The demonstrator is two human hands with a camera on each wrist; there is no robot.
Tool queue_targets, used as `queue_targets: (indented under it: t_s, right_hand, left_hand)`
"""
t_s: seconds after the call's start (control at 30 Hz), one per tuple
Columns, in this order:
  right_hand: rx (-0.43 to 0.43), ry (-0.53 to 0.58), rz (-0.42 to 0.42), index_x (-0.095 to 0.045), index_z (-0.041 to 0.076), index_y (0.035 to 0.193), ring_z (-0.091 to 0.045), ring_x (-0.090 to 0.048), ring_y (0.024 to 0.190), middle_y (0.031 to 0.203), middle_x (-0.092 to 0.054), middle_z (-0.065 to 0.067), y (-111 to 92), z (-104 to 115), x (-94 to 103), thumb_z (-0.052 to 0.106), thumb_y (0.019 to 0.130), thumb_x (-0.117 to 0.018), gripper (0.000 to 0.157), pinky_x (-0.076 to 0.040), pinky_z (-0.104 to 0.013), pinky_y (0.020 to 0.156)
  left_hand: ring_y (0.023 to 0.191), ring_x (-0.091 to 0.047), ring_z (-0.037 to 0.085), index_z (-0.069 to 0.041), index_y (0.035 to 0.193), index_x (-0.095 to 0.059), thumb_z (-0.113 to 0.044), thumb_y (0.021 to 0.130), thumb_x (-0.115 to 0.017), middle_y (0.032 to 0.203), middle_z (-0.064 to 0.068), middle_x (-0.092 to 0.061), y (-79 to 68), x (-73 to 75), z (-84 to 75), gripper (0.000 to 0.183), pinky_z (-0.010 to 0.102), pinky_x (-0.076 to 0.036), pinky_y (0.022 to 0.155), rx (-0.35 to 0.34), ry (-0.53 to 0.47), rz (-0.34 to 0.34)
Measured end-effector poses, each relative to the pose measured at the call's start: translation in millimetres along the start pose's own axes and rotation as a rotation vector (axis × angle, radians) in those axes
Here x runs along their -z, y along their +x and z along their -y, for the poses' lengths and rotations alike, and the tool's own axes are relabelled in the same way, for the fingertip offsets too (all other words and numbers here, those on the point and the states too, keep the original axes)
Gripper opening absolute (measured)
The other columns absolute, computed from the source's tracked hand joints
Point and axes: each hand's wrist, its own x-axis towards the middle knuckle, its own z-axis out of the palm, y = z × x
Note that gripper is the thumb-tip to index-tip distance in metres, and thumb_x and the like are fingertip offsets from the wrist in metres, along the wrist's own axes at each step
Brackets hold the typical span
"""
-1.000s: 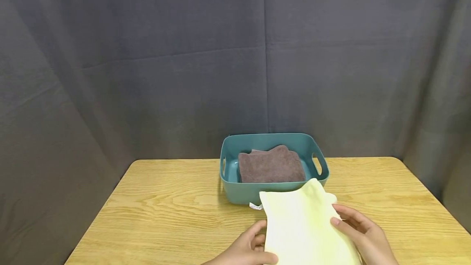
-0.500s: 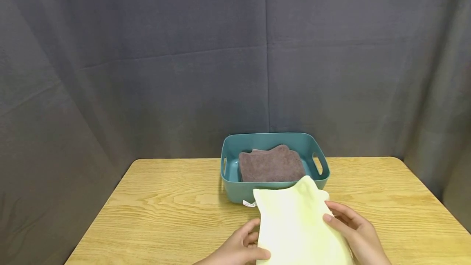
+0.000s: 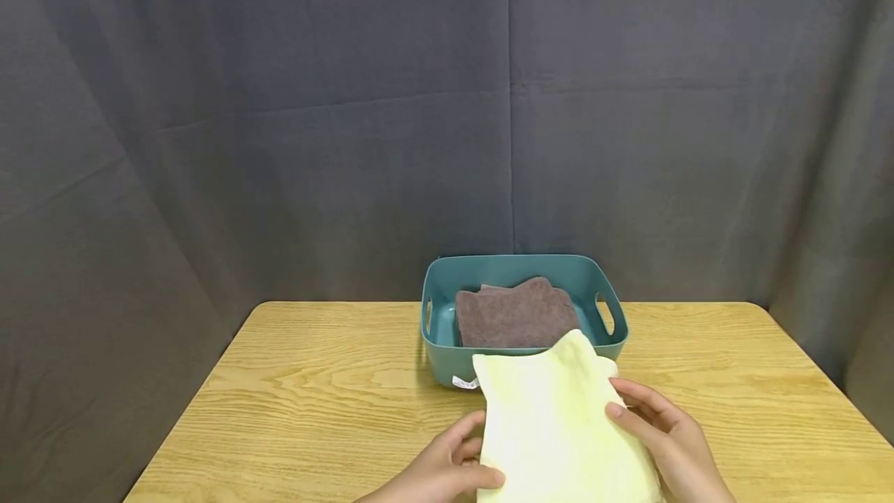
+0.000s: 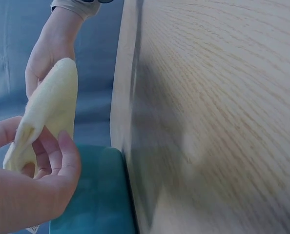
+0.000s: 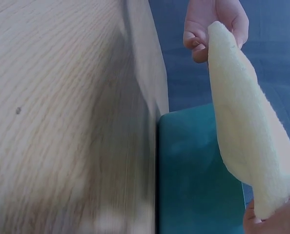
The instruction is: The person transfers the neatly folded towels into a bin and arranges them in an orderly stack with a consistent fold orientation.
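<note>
A folded pale yellow towel (image 3: 552, 425) is held up off the table between both hands, in front of a teal basket (image 3: 447, 359). My left hand (image 3: 447, 463) pinches its left edge, thumb on the near face and fingers behind. On the opposite edge my right hand (image 3: 667, 433) grips it the same way. In the left wrist view the towel (image 4: 54, 102) is seen edge-on, its layers folded together. The right wrist view shows the towel (image 5: 247, 122) apart from the wood. A white tag (image 3: 465, 383) sticks out at its upper left corner.
Inside the basket lies a folded brown towel (image 3: 517, 317). The basket has cut-out handles at its sides and stands near the back of the wooden table (image 3: 314, 394). A grey curtain (image 3: 349, 177) hangs behind and at both sides.
Both hands have moved left and slightly up in the head view, carrying the yellow towel with them. Their grip on it looks the same. The basket and brown towel stay in place.
</note>
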Motion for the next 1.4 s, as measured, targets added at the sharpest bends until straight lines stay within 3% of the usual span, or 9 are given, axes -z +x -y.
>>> queue_targets:
  t_s: [0.17,0.33,0.57,0.83,1.1,1.4]
  right_hand:
    - [0.019,0.048,0.018,-0.069,0.039,0.116,-0.010,-0.061,0.094,0.107,-0.064,0.010,0,4,-1.1,0.032,0.091,-0.073,0.026,-0.053,-0.028,0.079]
    - [0.081,0.140,0.040,-0.070,0.039,0.110,-0.010,-0.061,0.095,0.107,-0.065,0.013,3,12,-0.3,0.024,0.094,-0.070,0.021,-0.054,-0.028,0.078]
    - [0.107,0.189,0.049,-0.068,0.032,0.123,-0.008,-0.062,0.098,0.111,-0.065,0.016,6,26,-0.1,0.026,0.094,-0.070,0.029,-0.055,-0.027,0.079]
    - [0.133,0.223,0.062,-0.064,0.029,0.129,-0.009,-0.062,0.097,0.112,-0.065,0.013,9,38,-3.6,0.026,0.094,-0.070,0.035,-0.054,-0.027,0.078]
    - [0.170,0.240,0.059,-0.068,0.027,0.125,-0.009,-0.063,0.095,0.108,-0.066,0.011,14,51,-10.0,0.024,0.092,-0.073,0.033,-0.055,-0.027,0.077]
    - [0.263,0.207,0.054,-0.071,0.025,0.118,-0.009,-0.063,0.090,0.104,-0.067,0.010,20,66,-14.6,0.019,0.092,-0.073,0.027,-0.055,-0.026,0.072]
  left_hand:
    - [0.104,-0.062,0.021,-0.001,0.150,-0.031,-0.007,0.092,-0.063,0.121,0.010,-0.064,-1.7,1.0,-5.8,0.067,0.036,-0.051,0.090,0.006,0.025,-0.001]
    - [0.101,-0.063,0.020,-0.002,0.152,-0.028,-0.010,0.094,-0.061,0.123,0.010,-0.064,0.7,1.3,-17.8,0.067,0.032,-0.051,0.082,-0.007,0.075,-0.015]
    - [0.105,-0.064,0.025,-0.003,0.152,-0.029,-0.012,0.093,-0.062,0.124,0.013,-0.062,4.3,-1.2,-30.6,0.068,0.036,-0.054,0.085,-0.052,0.094,-0.034]
    - [0.098,-0.065,0.021,-0.007,0.149,-0.037,-0.012,0.093,-0.063,0.120,0.010,-0.065,6.8,-1.1,-41.5,0.061,0.030,-0.051,0.080,-0.099,0.138,-0.071]
    - [0.101,-0.066,0.023,-0.012,0.152,-0.035,-0.015,0.092,-0.064,0.123,0.008,-0.065,10.7,4.7,-51.3,0.066,0.047,-0.046,0.096,-0.075,0.174,-0.118]
    - [0.102,-0.065,0.023,-0.012,0.152,-0.035,-0.014,0.089,-0.065,0.129,0.010,-0.062,16.9,9.8,-58.3,0.070,0.043,-0.046,0.094,-0.101,0.212,-0.167]
